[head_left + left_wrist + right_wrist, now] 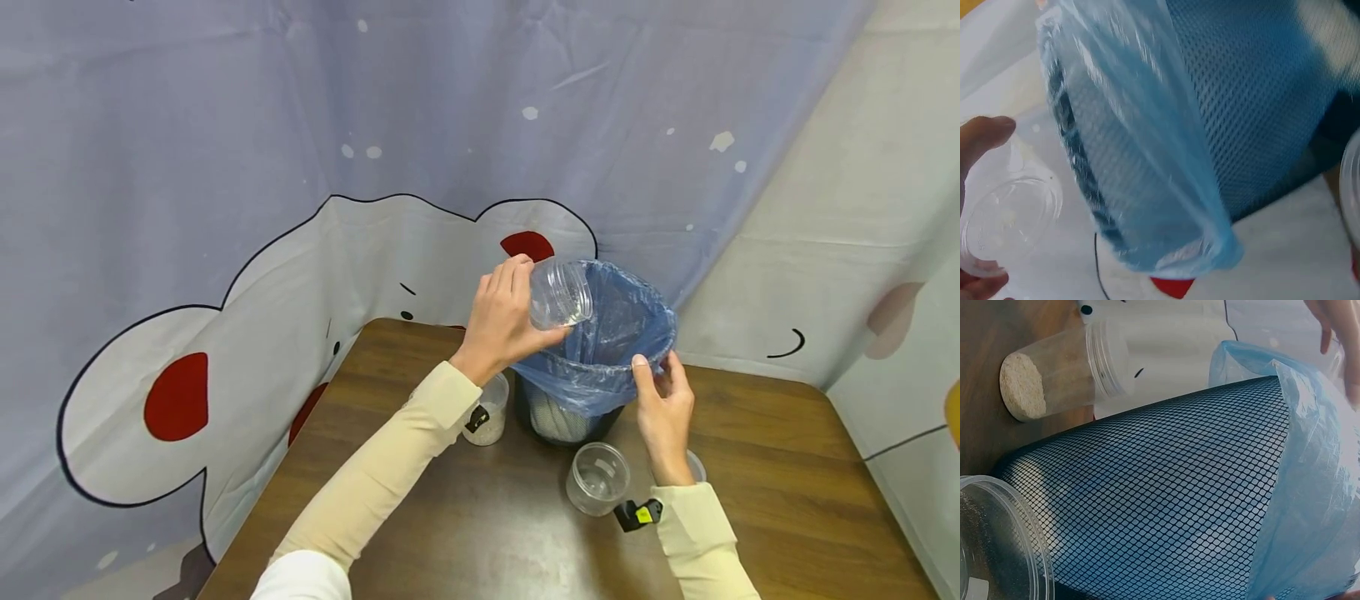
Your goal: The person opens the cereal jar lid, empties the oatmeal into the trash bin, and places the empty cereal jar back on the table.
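My left hand [504, 321] grips a clear plastic jar [558, 293] by its side, tipped with its mouth toward the inside of a mesh trash bin [558, 417]. A few pale bits cling near the jar's lower lip. A thin blue trash bag [592, 392] lines the bin and folds down over its rim. On the bin's right side my right hand [663, 417] pinches the bag-covered rim between thumb and fingers. In the left wrist view, the thumb and fingertips bracket the tilted jar [1007, 219].
A clear jar with pale grains at its bottom [1022, 387] stands left of the bin. In front of the bin is another clear jar [597, 479]. A further clear round container [697, 467] is partly hidden behind my right wrist. A patterned curtain [450, 117] hangs behind the wooden table [480, 542].
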`<state>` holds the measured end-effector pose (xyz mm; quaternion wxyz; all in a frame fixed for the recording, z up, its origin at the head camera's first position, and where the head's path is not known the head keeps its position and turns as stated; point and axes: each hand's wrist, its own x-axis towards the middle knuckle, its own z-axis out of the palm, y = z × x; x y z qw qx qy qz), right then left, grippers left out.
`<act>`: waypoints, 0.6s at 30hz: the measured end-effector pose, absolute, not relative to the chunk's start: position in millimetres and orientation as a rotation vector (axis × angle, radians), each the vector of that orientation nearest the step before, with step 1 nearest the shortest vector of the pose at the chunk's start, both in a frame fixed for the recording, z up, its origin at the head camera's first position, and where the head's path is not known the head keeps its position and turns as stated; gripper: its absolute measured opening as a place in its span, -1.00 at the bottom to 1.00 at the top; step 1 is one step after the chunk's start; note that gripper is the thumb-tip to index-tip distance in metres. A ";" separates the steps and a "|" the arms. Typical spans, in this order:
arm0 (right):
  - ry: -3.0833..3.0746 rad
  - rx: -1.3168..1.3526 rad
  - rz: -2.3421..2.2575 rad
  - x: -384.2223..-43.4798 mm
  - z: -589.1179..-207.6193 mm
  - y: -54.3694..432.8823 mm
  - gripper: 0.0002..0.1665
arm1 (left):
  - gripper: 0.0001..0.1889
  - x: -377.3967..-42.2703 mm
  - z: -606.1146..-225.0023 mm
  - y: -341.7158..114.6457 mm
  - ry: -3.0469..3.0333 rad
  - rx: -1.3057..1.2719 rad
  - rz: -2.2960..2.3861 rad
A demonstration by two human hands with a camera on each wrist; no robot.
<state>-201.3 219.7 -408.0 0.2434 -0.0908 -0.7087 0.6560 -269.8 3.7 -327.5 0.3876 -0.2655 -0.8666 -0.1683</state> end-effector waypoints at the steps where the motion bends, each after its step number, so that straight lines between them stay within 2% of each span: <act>1: -1.936 -0.247 1.788 -201.5 -408.8 219.8 -0.34 | -0.04 -268.8 -329.8 3.7 -2.196 -0.652 -0.488; 5: -1.933 -0.244 1.781 -201.7 -409.5 219.5 -0.35 | -0.05 -262.9 -337.9 3.6 -2.148 -0.578 -0.747; 11: -1.911 -0.233 1.805 -204.0 -410.8 221.0 -0.36 | 0.05 -251.9 -345.6 0.5 -2.037 -0.528 -1.043; 18: -1.922 -0.244 1.819 -205.1 -410.0 221.9 -0.35 | -0.06 -238.6 -353.2 -5.1 -1.946 -0.522 -1.121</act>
